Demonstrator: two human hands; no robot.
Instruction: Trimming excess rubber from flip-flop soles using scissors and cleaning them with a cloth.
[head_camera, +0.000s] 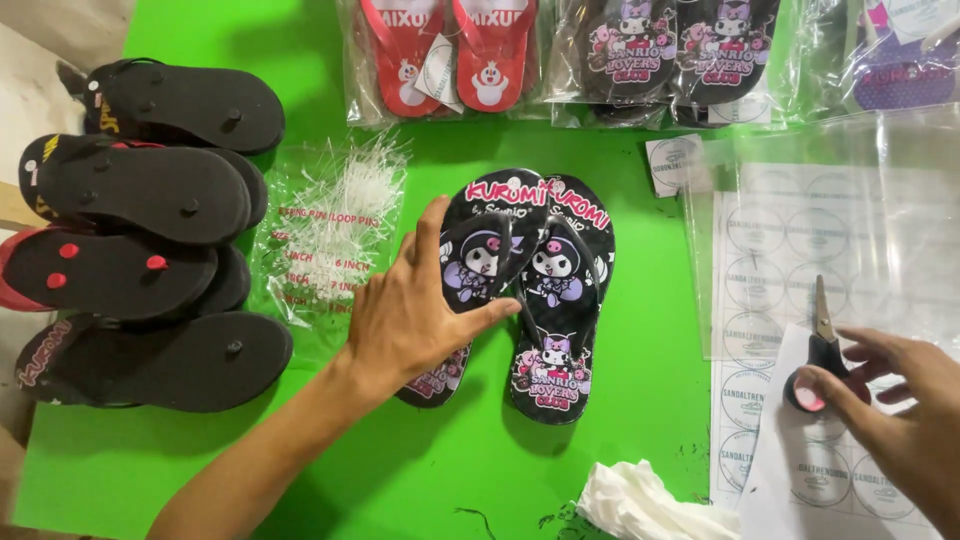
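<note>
A pair of black flip-flops (560, 300) with cartoon prints lies side by side on the green table (640, 400). My left hand (415, 310) rests flat on the left flip-flop (478, 255), fingers spread over its strap. My right hand (900, 405) at the lower right touches the black and pink handle of a small pair of scissors (820, 350), which lies on a sheet of round stickers (770, 420).
Several black flip-flops (140, 250) are stacked sole-up at the left. A clear bag of plastic loop pins (330, 240) lies beside them. Bagged flip-flop pairs (560, 55) line the far edge. Clear plastic bags (830, 220) sit at right; crumpled white plastic (640, 500) lies near the front.
</note>
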